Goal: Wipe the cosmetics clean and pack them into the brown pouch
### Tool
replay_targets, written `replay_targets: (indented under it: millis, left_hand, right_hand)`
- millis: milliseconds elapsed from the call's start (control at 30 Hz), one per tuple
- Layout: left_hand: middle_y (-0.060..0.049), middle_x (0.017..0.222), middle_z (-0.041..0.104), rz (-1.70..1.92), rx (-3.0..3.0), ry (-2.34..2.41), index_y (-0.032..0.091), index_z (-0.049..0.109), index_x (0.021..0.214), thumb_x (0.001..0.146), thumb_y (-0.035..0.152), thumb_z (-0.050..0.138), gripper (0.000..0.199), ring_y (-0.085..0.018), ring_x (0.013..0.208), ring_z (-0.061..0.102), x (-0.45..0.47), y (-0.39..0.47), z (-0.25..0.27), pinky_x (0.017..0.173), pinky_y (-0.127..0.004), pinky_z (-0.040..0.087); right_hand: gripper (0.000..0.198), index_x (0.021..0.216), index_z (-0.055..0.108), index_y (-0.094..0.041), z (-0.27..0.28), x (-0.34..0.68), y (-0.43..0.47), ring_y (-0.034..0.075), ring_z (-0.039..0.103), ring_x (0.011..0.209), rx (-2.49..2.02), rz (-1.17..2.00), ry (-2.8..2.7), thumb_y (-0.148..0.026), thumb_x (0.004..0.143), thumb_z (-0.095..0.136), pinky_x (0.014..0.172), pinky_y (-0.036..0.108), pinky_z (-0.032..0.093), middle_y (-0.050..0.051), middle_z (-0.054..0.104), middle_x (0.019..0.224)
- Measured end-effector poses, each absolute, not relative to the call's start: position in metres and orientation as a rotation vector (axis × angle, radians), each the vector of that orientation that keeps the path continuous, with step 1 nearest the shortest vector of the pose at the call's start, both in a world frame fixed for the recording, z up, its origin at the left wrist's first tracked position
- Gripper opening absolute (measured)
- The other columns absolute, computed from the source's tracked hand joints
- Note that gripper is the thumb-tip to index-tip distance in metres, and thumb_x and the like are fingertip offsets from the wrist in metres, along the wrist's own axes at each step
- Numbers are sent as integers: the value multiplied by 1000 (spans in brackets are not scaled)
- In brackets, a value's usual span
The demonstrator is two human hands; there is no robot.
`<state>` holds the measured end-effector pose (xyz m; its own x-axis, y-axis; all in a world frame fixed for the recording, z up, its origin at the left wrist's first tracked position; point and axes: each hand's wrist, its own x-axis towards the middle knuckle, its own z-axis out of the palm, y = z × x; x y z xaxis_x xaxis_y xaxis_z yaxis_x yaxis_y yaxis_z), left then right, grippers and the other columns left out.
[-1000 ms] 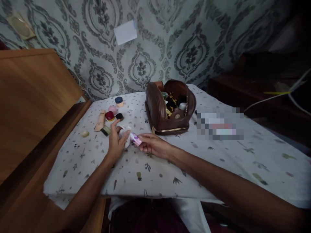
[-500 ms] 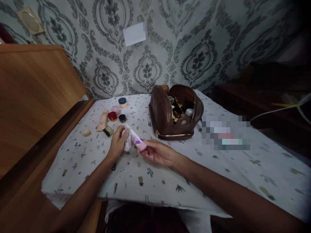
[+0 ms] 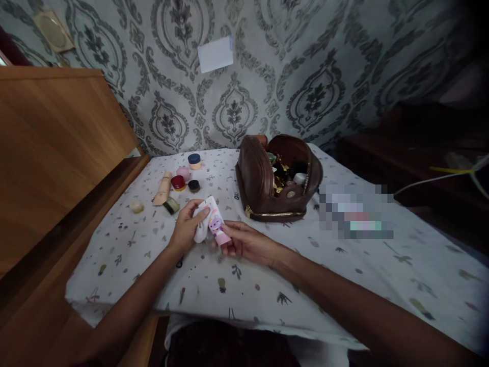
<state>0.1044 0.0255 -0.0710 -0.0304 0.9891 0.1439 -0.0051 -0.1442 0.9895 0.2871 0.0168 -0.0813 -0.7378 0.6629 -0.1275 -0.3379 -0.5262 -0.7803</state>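
Note:
My right hand grips a white and pink squeeze tube by its pink cap end, and a purple cartoon figure shows on its face. At the tube's upper end, my left hand pinches a white cloth with its thumb over the tube's side. Just beyond the left hand lie a small greenish jar tipped on its side and a peach tube. A red-lidded jar, a black-lidded jar, a pink round item and a blue-lidded jar stand behind.
An open brown bag full of small containers stands right of centre. A pale round item lies on the left of the patterned tablecloth. A pixelated patch covers something at right. A wooden panel borders the left; patterned wall behind.
The tube has turned in my hands, so its broad printed face now shows toward me. My left thumb has shifted onto the tube. The view has moved slightly.

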Motion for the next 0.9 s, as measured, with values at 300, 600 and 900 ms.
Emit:
replay_targets:
  millis: [300, 600, 900]
  left_hand:
    - [-4, 99, 59, 1163, 1373, 1226, 18, 46, 131, 67, 44, 82, 78, -22, 96, 60, 114, 16, -69, 76, -30, 50]
    - [-8, 96, 68, 996, 1408, 1153, 13, 58, 113, 75, 52, 72, 56, -23, 91, 61, 120, 7, -62, 81, -32, 47]
    - [0, 66, 63, 989, 1247, 1049, 15, 62, 79, 71, 59, 74, 46, -12, 58, 51, 126, 1, -62, 58, -24, 41]
  right_hand:
    - [46, 94, 66, -17, -87, 286, 21, 3, 42, 43, -593, 2134, -920, -47, 65, 87, 39, 14, 28, -5, 60, 64]
    - [46, 99, 64, -19, -79, 286, 22, 3, 47, 48, -624, 1971, -908, -45, 67, 86, 42, 14, 34, -7, 57, 66]
    - [49, 102, 59, -22, -84, 285, 21, 3, 48, 41, -634, 1824, -1069, -40, 65, 86, 36, 16, 32, -5, 66, 77]
